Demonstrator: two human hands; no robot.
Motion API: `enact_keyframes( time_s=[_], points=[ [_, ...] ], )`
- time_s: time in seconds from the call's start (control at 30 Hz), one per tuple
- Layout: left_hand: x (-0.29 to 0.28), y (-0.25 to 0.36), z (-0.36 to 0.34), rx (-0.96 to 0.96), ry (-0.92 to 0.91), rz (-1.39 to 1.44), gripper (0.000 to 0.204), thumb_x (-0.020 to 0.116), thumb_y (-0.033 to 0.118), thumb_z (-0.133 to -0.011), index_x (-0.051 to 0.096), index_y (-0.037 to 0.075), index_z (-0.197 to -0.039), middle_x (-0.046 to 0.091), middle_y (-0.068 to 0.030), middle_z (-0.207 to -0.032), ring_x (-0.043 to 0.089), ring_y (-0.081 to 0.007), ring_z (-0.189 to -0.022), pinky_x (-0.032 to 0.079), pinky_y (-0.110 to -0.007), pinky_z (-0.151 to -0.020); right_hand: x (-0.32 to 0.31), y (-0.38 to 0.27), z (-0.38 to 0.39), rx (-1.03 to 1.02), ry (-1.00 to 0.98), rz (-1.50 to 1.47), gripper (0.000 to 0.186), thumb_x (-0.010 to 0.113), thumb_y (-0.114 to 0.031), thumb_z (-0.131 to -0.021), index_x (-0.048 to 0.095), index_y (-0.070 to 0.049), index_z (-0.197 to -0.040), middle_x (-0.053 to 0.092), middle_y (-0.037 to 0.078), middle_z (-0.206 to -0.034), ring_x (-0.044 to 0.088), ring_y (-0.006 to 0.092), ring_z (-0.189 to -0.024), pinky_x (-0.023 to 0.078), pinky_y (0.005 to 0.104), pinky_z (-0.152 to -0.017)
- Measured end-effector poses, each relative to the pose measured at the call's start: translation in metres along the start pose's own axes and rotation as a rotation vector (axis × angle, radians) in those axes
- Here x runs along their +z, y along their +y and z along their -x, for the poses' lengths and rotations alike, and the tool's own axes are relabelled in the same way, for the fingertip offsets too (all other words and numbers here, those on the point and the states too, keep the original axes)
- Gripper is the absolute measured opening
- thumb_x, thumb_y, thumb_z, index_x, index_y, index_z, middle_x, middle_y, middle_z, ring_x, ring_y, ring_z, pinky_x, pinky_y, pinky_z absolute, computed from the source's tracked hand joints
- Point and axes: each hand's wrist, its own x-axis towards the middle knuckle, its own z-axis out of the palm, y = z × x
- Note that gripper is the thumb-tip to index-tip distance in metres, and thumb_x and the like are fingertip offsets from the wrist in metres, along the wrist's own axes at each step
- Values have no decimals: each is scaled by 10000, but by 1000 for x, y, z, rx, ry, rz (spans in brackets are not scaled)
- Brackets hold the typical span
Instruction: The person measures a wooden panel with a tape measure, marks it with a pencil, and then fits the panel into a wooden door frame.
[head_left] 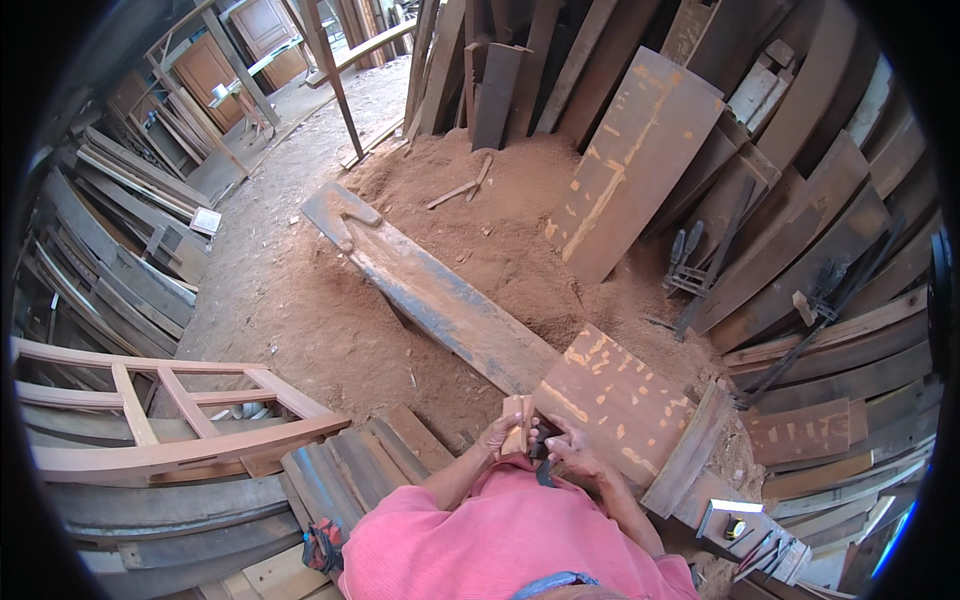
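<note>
- The left hand (497,432) is closed around a small wooden block (517,424), held upright just off the near-left corner of the reddish panel (615,400); the fingers wrap its left face and the block's pale top end shows above them
- The right hand (566,450) sits just right of the block, touching or nearly touching it, fingers curled around a small dark tool (540,462); what kind of tool it is cannot be told, since most of it is hidden between the hands
- The reddish panel, flecked with pale patches, lies tilted on a stack of boards; beyond its far-left corner a long grey plank (440,295) runs away across a heap of red sawdust (470,215)
- Judged from the grip, the step in hand is close work on the block itself, the left hand steadying while the right applies the tool; no cut or mark can be seen from here
- The next move calls for a firm hold by the left hand and a short, controlled stroke by the right, kept away from the holding fingers; the block is small, so it could twist in the grip
- Well to the left of the panel rests a pale wooden frame (170,420); leaning planks (780,230) stand behind the panel
</note>
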Motion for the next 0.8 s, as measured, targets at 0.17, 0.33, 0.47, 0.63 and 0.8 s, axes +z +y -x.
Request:
enact_keyframes(
  time_s=[0.17,0.33,0.47,0.63,0.8],
  points=[
    [-6,52,-11,99,135,-59,349,648,219,-915,533,54,-1201,647,-153,-1006,677,-275,-840,613,-420,-719,-33,58,9,77,295,74,550,606,-207,-938,445,58,-1393,669,112,-982,628,127,-760,509,279,-716],
    [133,316,-32,861,145,-206,279,420,307,-942,497,67,-1061,587,-152,-1091,641,-283,-836,601,-410,-638,-53,54,39,116,396,143,510,594,-212,-934,494,73,-1345,673,130,-993,631,133,-754,515,276,-689],
    [308,404,-25,956,358,-477,734,301,562,-1006,202,32,-1504,257,-320,-1520,417,-450,-1320,447,-555,-1014,-81,104,67,148,624,156,517,595,-217,-920,504,88,-1327,679,147,-990,642,145,-751,518,281,-677],
    [261,332,-108,689,221,-1170,467,514,357,-959,538,10,-1270,608,-244,-1241,578,-352,-1167,461,-499,-977,-57,100,84,118,766,81,497,584,-209,-910,529,108,-1289,686,160,-975,651,159,-729,523,297,-667],
    [129,118,-154,485,173,-2135,726,627,396,-858,386,32,-1438,542,-324,-1301,522,-431,-1251,441,-474,-1014,-46,111,90,229,667,240,472,582,-204,-905,556,124,-1244,697,178,-924,663,178,-715,532,331,-695]
  ],
)
